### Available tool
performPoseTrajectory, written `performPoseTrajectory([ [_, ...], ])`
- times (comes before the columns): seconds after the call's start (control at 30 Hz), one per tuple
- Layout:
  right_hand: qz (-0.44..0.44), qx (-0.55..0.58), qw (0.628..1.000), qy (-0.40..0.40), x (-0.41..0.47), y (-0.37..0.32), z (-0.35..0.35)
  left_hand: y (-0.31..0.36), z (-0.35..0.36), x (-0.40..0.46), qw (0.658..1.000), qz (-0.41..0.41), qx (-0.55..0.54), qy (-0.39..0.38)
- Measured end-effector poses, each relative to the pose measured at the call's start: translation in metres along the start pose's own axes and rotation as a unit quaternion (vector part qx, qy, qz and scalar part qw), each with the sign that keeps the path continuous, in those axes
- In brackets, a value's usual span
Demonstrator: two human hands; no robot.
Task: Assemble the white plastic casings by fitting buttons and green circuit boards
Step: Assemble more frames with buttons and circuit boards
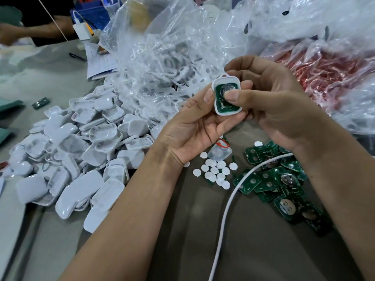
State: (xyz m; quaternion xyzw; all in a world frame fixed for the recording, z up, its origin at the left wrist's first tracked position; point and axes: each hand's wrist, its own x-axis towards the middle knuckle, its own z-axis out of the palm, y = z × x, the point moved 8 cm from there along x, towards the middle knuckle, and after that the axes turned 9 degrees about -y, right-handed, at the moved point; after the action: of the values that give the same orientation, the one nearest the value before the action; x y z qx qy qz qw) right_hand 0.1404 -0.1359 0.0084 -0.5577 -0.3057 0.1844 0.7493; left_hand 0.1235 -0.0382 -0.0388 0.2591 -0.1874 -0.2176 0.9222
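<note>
Gripping one white casing [218, 110], both hands [239, 110] apparently press a green board [220, 102] inside.

white cable [227, 216], red-filled bag [324, 74], papers [99, 59]

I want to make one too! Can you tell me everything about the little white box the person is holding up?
The white plastic casing is a small rounded-corner shell, held up above the table with its open side facing the camera. A green circuit board with a round silver metal part sits inside it. At its top is a small tab with something red showing. The left hand cradles it from below with the thumb on its left rim, and the right hand presses a thumb on the board.
</note>
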Motion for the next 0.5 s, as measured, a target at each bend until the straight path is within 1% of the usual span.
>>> performPoseTrajectory([
  [0.17,0.042,0.018,0.999,0.014,0.0,0.006,-0.006,-0.002,0.0,0.001,1.0,0.001,0.0,0.014],
  [0.4,0.058,0.07,0.996,0.022,0.0,0.011,-0.011,-0.004,0.001,0.002,0.999,0.013,-0.028,0.019],
  [0.5,0.059,0.062,0.996,0.037,-0.001,0.013,-0.015,-0.003,0.001,0.003,0.999,0.022,-0.032,0.02],
])
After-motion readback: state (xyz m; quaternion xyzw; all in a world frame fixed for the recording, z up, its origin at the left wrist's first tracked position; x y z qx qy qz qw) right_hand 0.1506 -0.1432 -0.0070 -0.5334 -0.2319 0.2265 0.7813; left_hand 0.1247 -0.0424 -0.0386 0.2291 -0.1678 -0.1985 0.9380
